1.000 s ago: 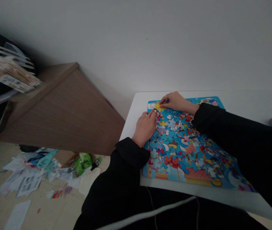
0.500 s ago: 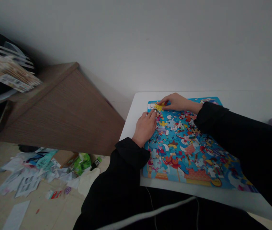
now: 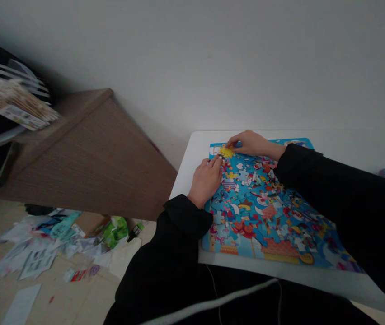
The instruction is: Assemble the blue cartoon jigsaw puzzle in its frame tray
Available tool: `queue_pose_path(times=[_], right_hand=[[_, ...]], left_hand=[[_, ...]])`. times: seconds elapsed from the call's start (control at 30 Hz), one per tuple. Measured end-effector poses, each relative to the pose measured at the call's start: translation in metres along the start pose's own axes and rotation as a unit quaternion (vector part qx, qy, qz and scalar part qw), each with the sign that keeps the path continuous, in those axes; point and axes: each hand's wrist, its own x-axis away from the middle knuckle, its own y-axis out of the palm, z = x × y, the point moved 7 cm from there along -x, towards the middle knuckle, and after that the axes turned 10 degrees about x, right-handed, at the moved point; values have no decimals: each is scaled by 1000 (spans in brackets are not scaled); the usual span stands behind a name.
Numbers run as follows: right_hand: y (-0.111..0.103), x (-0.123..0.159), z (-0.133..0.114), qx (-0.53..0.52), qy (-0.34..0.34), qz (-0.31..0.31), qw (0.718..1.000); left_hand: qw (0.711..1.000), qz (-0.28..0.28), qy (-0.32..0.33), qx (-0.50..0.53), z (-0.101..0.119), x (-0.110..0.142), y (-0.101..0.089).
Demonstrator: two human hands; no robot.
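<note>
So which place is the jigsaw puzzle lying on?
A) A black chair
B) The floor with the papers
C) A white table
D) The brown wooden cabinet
C: the blue jigsaw puzzle lies flat on the white table, with the left hand and right hand resting on top of it.

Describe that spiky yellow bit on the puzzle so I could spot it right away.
Start at the white table by the wall, and find the blue jigsaw puzzle lying on it. In the corner nearest the wall and the brown cabinet sits a spiky yellow shape, between the left hand and right hand. Other yellow bits nearby are smaller and not spiky.
</note>
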Motion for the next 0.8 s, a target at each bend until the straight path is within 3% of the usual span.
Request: queue_pose_path(times=[0.17,0.47,0.8], right_hand=[[-2,6,-2,43,55,27,997],[0,-2,5,-27,-25,9,999],[-2,3,6,-45,15,45,998]], left_hand=[[1000,5,3,-2,0,1,0],[999,13,-21,32,-3,-1,-2],[999,12,-30,43,-7,-2,-2]])
